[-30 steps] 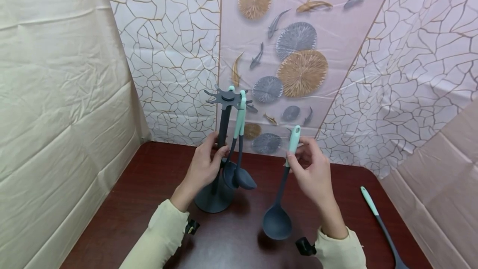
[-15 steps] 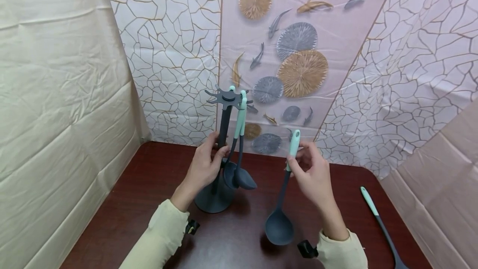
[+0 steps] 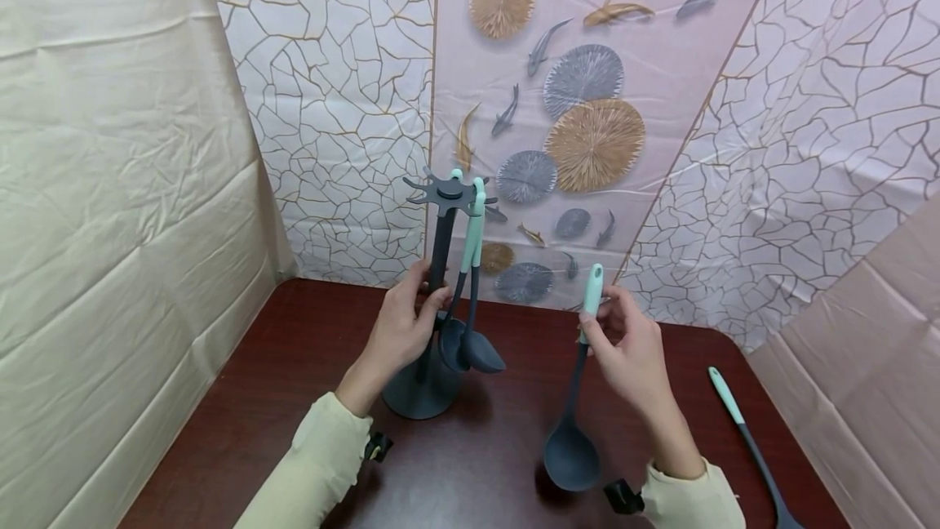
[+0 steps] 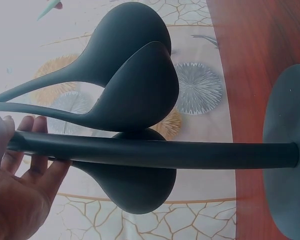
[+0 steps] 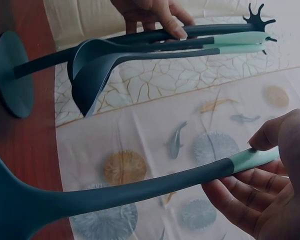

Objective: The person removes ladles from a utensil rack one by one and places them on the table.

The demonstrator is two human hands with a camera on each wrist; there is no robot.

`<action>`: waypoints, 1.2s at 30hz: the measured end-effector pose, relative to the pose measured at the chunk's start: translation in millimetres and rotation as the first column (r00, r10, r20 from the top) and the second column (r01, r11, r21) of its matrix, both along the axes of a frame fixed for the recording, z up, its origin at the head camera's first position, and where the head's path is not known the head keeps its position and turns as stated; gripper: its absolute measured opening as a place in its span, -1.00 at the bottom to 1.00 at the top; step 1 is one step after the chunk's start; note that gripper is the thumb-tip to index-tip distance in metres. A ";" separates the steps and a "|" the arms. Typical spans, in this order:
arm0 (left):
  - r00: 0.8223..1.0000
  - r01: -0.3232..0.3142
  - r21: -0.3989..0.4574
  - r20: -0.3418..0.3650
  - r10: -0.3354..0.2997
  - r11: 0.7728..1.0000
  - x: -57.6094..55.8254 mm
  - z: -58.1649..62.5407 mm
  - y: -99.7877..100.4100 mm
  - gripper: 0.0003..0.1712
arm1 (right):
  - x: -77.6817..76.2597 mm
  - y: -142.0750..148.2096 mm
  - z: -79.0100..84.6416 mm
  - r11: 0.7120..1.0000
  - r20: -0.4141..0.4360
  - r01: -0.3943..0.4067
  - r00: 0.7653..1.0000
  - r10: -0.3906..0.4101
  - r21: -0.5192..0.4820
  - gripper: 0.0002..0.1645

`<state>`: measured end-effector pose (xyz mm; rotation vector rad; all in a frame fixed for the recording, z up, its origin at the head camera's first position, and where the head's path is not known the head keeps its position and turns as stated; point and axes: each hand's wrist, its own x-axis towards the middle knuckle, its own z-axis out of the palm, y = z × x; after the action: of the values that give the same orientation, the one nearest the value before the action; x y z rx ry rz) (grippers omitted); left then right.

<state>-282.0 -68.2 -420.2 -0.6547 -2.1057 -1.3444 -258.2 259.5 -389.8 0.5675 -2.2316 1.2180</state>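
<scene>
My left hand (image 3: 404, 317) grips the black pole of a utensil stand (image 3: 442, 243), which has a round base and a crown of curved hooks. Mint-handled, dark-bowled utensils (image 3: 485, 352) hang on its right side; the left wrist view shows rounded bowls (image 4: 140, 90) beside and behind the pole. Off to the right, my right hand (image 3: 627, 349) pinches a ladle (image 3: 571, 455) by its mint handle, thumb on one side and fingers on the other. The ladle hangs bowl down, close over the table with a shadow under it. Its bowl is cut off in the right wrist view.
Another mint-handled utensil (image 3: 747, 435) lies near the right edge of the dark red table (image 3: 279, 431), its head cut off by the frame. Patterned cloth (image 3: 338, 104) rises behind the table, with plain cloth hangings (image 3: 110, 227) at the sides.
My right hand has moved to the right and slightly toward me, carrying the ladle with it. The left hand and the stand have stayed in place.
</scene>
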 end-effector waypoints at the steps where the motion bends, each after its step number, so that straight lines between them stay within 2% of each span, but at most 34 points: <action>1: 1.000 0.000 0.000 0.001 0.000 1.000 0.1 0.0 0.1 -0.65 | -0.4 2.3 -0.9 1.000 -0.001 0.007 1.000 -0.007 0.013 -0.57; 7: 1.000 -0.008 -0.003 0.008 0.008 1.000 -0.4 0.0 -0.2 -0.65 | -0.5 15.4 -5.7 0.996 0.005 0.043 0.999 -0.044 0.075 -0.58; 16: 1.000 -0.003 -0.001 0.000 0.003 1.000 -0.8 -0.1 0.3 -0.68 | 2.5 30.1 -10.9 0.991 0.045 0.084 0.995 -0.090 0.109 -0.67; 26: 1.000 0.002 0.001 -0.002 -0.002 1.000 -0.4 -0.2 0.1 -0.66 | 3.1 47.2 -14.2 0.980 0.040 0.116 0.991 -0.124 0.160 -0.59; 36: 1.000 -0.010 -0.005 0.008 0.010 1.000 0.1 0.0 0.3 -0.69 | 4.7 61.7 -18.3 0.972 0.061 0.129 0.988 -0.143 0.196 -0.62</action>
<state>-281.9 -67.9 -420.2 -0.6415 -2.1165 -1.3387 -253.6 321.2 -408.1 0.4385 -2.4249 0.9769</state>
